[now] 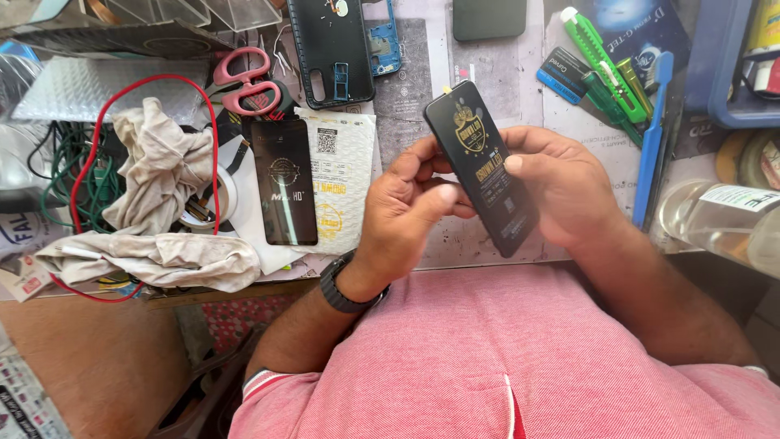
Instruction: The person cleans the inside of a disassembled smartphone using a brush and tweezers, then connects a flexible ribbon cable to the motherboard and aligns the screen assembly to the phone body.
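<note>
Over on the left of the workbench lies a crumpled beige cloth looped by a red wire, with pink-handled scissors just above it. Beside those rests a flat black screen panel on its pale printed packet, and a phone shell sits open further back.

The person's left hand — a dark watch on its wrist — grasps the near lower edge of a slim black packet with gold print, thumb across its face. The right hand grips the other long side, fingertip pressed near the middle. Both hands are closed on it, holding it above the bench edge, just ahead of the pink shirt.

Its long axis runs on a slant: the top end points away and to the left, the bottom end toward the person's right. The packet looks sealed — I'd judge it not yet opened, with whatever it holds yet to come out.

Off to the right lie a green utility knife, a blue toothbrush and a clear bottle.
</note>
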